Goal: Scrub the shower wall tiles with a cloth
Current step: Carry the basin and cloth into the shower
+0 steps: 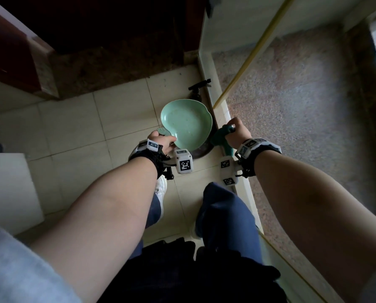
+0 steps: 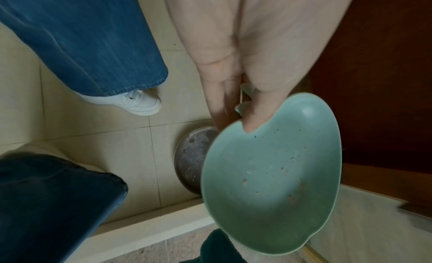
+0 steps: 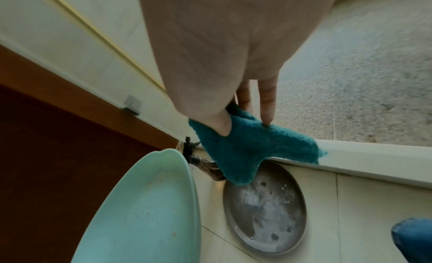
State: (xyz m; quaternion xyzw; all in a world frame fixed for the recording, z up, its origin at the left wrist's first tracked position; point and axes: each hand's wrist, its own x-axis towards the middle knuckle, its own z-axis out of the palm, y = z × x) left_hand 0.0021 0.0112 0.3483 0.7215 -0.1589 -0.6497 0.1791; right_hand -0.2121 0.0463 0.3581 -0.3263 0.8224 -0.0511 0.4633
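Head view: the teal cloth point(image 1: 221, 138) sits a little right of centre, at about 3 o'clock from the green bowl point(image 1: 188, 123), bunched in the right hand point(image 1: 237, 134). In the right wrist view the cloth point(image 3: 252, 148) hangs down from that hand point(image 3: 224, 63); the thumb and a fingertip point(image 3: 267, 117) pinch its upper fold, while the fingers beside them stay fairly straight. The loose lower corner droops over the rim of a round metal pan point(image 3: 266, 211) lying on the floor, and the cloth's far end drapes across the pale raised curb point(image 3: 374, 165) at the pan's 1 o'clock.

The left hand point(image 1: 160, 141) holds the green bowl by its notched edge, at the bowl's 8 o'clock in the head view. From the left wrist, the thumb point(image 2: 259, 108) presses on the inner side of the bowl point(image 2: 275, 174) and the other fingers curl beneath the rim, so the hand point(image 2: 233, 63) pinches the edge. The bowl is tilted, with small specks inside, and it hides part of the metal pan point(image 2: 191, 156) below it.

Outward from there, cream floor tiles point(image 1: 73, 132) spread toward 9 o'clock, and speckled stone flooring point(image 1: 303, 106) lies beyond the curb toward 3 o'clock. A black fitting point(image 1: 199, 86) stands at the bowl's 12 o'clock, near the curb. Blue jeans point(image 1: 224, 215) and a white shoe point(image 1: 161, 186) show at 6 o'clock, and dark red-brown wood point(image 1: 9, 60) fills the upper left.
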